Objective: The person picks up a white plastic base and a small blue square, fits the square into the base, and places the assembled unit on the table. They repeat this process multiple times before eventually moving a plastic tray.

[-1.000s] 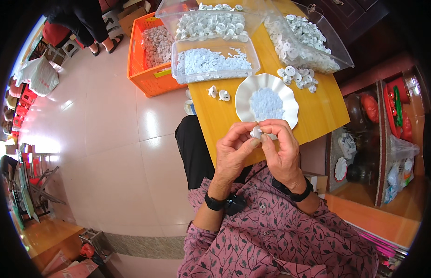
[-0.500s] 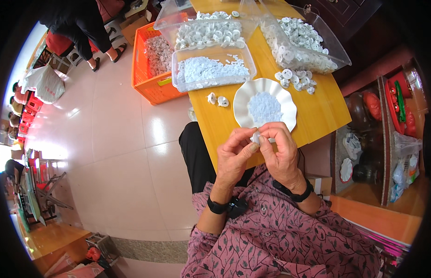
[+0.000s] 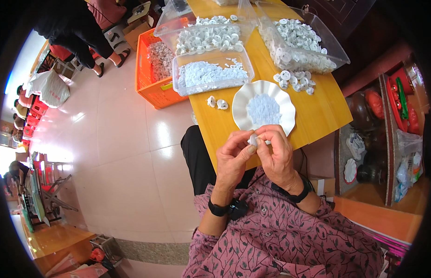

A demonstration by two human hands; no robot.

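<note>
Head view: the yellow wood-grain worktop (image 3: 320,109) carries a white wavy-rimmed plate (image 3: 240,110) of pale blue chips (image 3: 263,111), a clear tub (image 3: 215,88) of similar chips, and clear bins (image 3: 337,50) of round white pieces (image 3: 296,37), while the left hand (image 3: 234,156) and right hand (image 3: 276,155) together pinch one small white piece (image 3: 252,139) in their fingertips, by the plate's near rim. Room holds a pale tiled floor (image 3: 123,125), an orange crate (image 3: 162,96) left of the worktop, a white sack (image 3: 48,90) farther left, and a shelf unit (image 3: 389,153) at right. Dark marks on the round pieces are too small to read.
</note>
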